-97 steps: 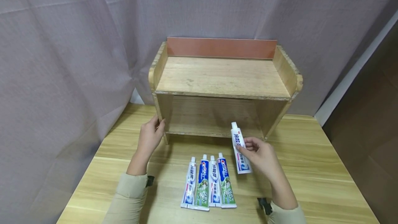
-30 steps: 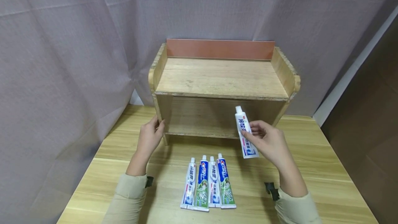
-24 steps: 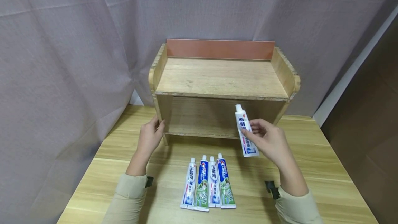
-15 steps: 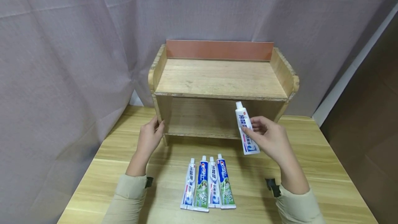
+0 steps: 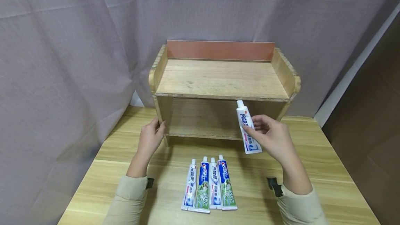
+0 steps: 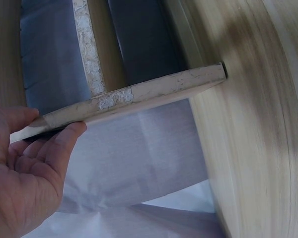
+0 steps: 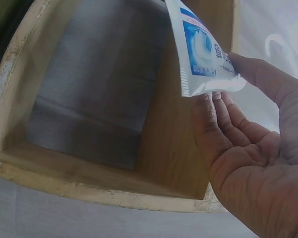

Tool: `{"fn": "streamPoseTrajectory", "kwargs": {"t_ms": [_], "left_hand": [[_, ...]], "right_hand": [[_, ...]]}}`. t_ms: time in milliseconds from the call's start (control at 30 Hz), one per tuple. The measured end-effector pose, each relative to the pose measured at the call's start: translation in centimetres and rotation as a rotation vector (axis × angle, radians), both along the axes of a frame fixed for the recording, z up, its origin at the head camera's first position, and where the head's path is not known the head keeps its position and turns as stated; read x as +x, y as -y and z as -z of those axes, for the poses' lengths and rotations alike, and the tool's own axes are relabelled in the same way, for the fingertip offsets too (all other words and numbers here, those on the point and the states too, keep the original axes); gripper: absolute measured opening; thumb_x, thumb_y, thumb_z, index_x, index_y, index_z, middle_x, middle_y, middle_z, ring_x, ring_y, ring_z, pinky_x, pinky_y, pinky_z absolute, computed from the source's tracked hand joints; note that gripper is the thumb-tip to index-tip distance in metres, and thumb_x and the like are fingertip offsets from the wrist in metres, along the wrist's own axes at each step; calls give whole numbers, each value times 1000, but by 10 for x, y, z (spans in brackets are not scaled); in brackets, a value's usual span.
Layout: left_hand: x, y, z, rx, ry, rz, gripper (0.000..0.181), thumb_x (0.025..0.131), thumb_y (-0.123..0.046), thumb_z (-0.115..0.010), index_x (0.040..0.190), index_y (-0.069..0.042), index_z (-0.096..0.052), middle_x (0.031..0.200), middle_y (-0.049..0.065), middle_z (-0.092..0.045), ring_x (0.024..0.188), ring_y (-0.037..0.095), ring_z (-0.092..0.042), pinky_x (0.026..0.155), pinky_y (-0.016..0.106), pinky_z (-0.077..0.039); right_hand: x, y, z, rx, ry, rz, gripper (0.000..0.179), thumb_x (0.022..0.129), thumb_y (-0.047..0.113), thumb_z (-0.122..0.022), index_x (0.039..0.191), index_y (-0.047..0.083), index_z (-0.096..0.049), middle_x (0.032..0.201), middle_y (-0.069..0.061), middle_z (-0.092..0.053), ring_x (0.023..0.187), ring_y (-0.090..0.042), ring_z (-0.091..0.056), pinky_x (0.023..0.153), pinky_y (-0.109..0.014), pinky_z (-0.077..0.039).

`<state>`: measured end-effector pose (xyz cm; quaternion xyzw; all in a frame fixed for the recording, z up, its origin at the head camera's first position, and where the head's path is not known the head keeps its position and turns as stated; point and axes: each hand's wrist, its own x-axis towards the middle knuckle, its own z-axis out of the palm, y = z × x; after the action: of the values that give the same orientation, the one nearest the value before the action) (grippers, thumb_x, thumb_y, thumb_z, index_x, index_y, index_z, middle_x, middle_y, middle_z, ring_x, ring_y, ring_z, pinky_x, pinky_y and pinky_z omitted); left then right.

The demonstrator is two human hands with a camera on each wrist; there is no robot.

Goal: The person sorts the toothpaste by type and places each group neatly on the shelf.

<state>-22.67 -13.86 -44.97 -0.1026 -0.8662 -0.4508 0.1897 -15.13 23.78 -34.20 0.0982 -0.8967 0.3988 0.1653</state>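
Observation:
A white toothpaste tube [image 5: 245, 122] is pinched between the thumb and fingers of my right hand [image 5: 270, 136], its cap end up. In the head view it overlaps the right part of the lower opening of a small wooden shelf [image 5: 218, 79]. The right wrist view shows the tube's flat crimped end [image 7: 201, 74] near my thumb. My left hand [image 5: 151, 138] grips the front edge of the shelf's left side panel [image 6: 139, 96], thumb on one face and fingers on the other. Both shelf levels are bare.
Several toothpaste tubes lie side by side on the wooden table [image 5: 118, 197] before the shelf, white tubes [image 5: 190, 186] alternating with blue-green tubes [image 5: 227, 185]. A grey curtain [image 5: 78, 61] hangs behind, and a brown panel [image 5: 368, 114] stands at the right.
My right hand has lifted the toothpaste tube up and slightly right from lower over the table, slowing lately. The left hand stays on the shelf's side panel.

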Motion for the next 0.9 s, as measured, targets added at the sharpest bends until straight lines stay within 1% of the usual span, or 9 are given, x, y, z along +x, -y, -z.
{"fn": "streamPoseTrajectory", "kwargs": {"t_ms": [300,467,567,800,900], "left_hand": [[0,0,0,5,4,-11,37,103,-18,-58,135,-1,-60,121,25,-67,108,35,-69,84,37,-62],[0,0,1,5,4,-8,37,102,-17,-58,136,-1,-59,122,25,-67,108,36,-68,83,38,-62],[0,0,1,7,1,-16,36,102,-17,-59,135,-1,-60,121,25,-67,108,35,-69,84,37,-62],[0,0,0,7,-6,-24,36,102,-17,-59,134,-1,-61,120,25,-68,106,35,-70,83,37,-62],[0,0,1,5,-10,-20,33,102,-17,-59,130,0,-63,118,24,-68,107,35,-69,84,38,-62]], "right_hand": [[1,1,-10,16,-45,4,31,89,24,-80,108,2,-70,94,-13,-74,77,-22,-71,63,-15,-59],[-2,1,-16,9,-57,-1,29,89,22,-79,107,2,-70,94,-13,-74,77,-21,-71,63,-15,-59],[-3,1,-19,16,-70,2,28,89,22,-79,107,2,-70,93,-12,-74,76,-20,-70,62,-14,-59],[-9,1,-31,19,-138,2,25,87,18,-81,104,1,-71,90,-13,-75,73,-20,-70,60,-14,-59],[-10,1,-36,33,-136,11,25,87,20,-81,104,3,-72,91,-12,-75,73,-20,-71,59,-14,-58]]}}
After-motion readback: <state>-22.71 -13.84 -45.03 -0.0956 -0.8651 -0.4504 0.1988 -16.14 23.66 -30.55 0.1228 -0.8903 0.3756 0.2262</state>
